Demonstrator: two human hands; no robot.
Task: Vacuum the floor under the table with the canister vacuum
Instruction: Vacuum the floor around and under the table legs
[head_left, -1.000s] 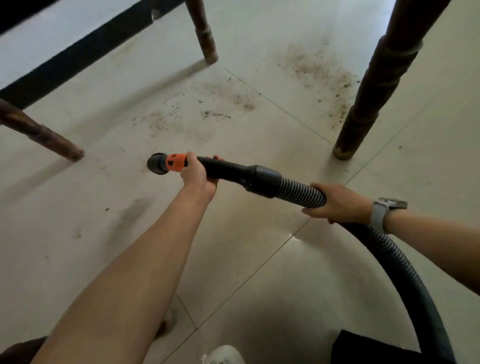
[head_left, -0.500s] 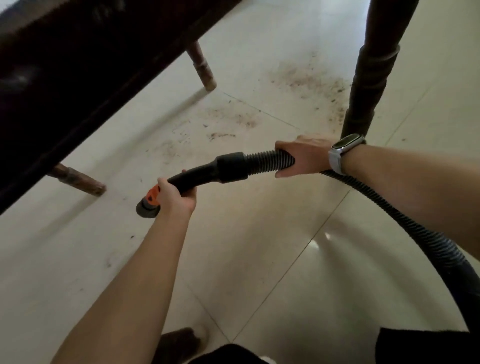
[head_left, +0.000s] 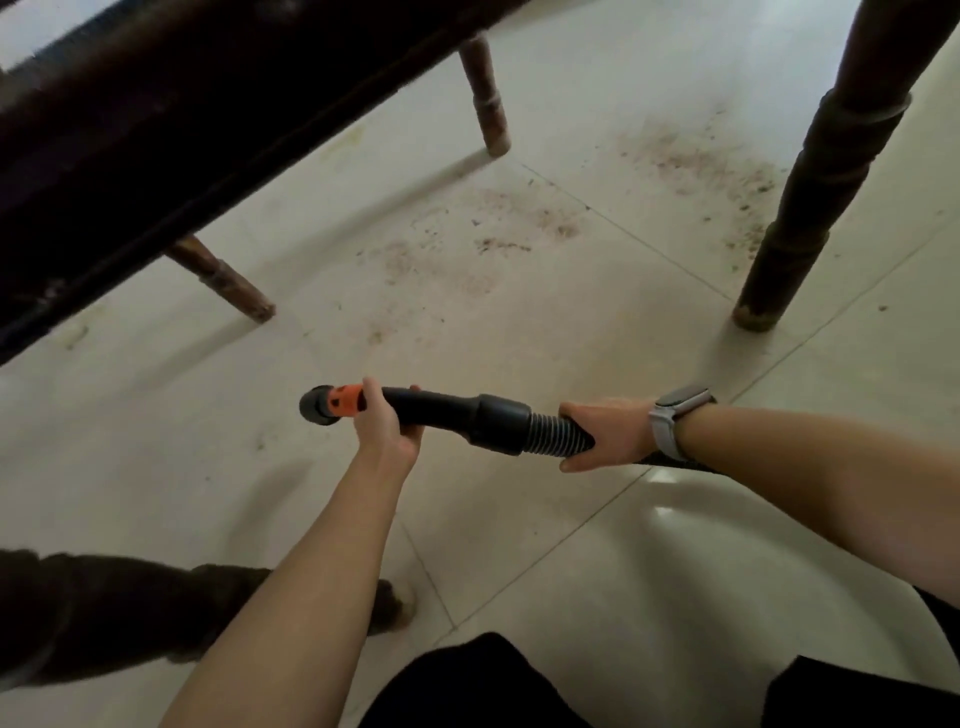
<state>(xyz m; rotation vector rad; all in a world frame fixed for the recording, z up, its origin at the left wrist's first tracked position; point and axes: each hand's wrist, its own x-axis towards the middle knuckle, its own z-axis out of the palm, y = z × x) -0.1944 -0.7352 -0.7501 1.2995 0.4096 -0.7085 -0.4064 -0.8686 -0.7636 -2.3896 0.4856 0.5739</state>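
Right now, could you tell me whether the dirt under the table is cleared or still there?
Still there: brown dirt lies in patches on the floor, beyond the nozzle, which points left of them.

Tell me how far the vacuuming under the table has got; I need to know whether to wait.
Done: the pale tile floor near the black and orange vacuum nozzle looks mostly clean. In hand: the left hand holds the nozzle, the right hand the ribbed black hose. Left: brown dirt patches between the dark wooden table legs remain untouched.
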